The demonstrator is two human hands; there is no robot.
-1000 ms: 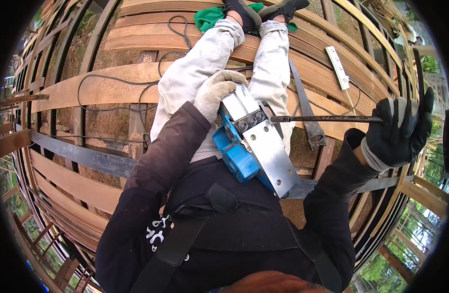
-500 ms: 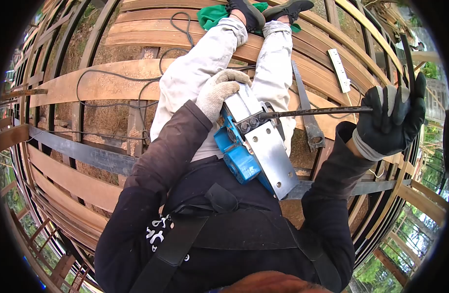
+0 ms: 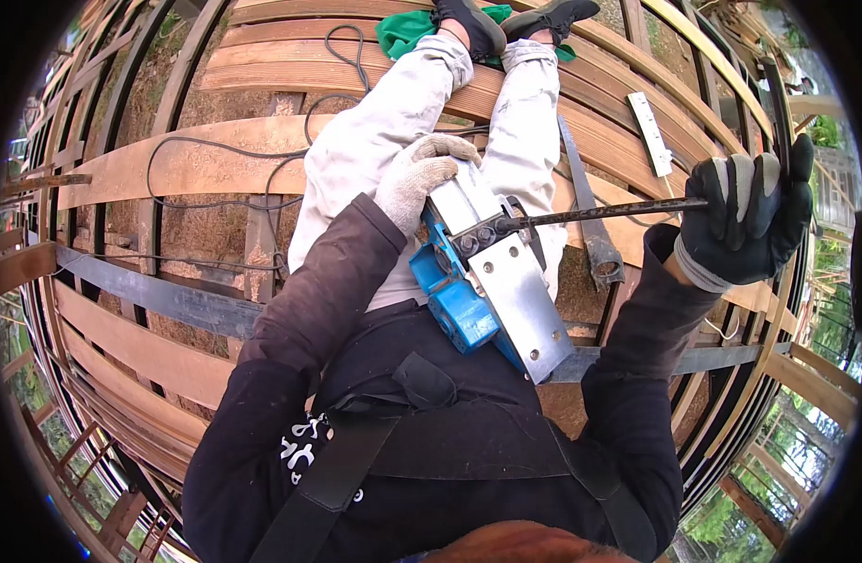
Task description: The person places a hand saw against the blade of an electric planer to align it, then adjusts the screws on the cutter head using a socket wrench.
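Note:
A blue power planer (image 3: 464,314) rests upside down on my lap, its silver base plate (image 3: 520,300) facing up. My left hand (image 3: 426,176), in a pale knitted glove, is wrapped round the planer's far end. In a black and grey glove, my right hand (image 3: 745,218) is closed on the outer end of a long dark metal wrench (image 3: 618,212). The wrench's other end sits at the row of bolts (image 3: 476,238) across the middle of the planer. How it seats on the bolt is too small to make out.
Wooden boards (image 3: 224,155) on a slatted frame lie around my legs. A black cable (image 3: 234,150) loops at the left. Right of my legs are a handsaw (image 3: 586,197) and a white slotted strip (image 3: 649,134). Green cloth (image 3: 404,33) lies by my shoes.
My right hand has moved slightly up and to the left, turning the outer end of the wrench a little upward. My left hand and the planer look unchanged.

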